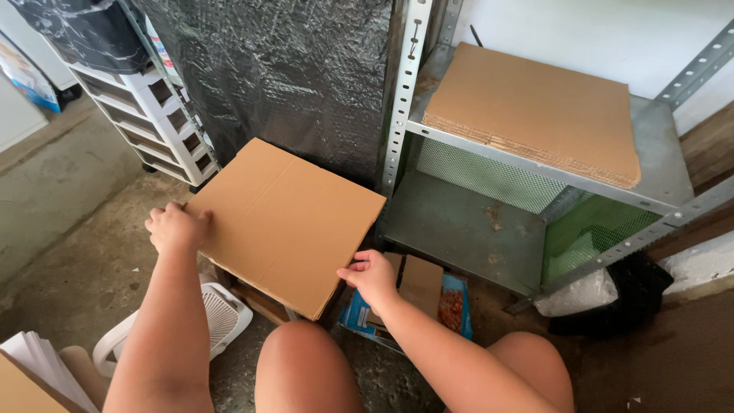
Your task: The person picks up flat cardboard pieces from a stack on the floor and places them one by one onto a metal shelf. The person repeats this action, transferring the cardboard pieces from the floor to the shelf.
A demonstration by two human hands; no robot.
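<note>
At the lower middle of the frame, the right hand (372,277) pinches the near corner of a flat brown folded cardboard box (287,224), while the left hand (176,227), curled, grips its left corner, keeping it level at centre frame. Farther, upper right, a stack of flat brown cardboard sheets (535,111) lies on a grey metal shelf rack (657,164), seemingly stored there.
</note>
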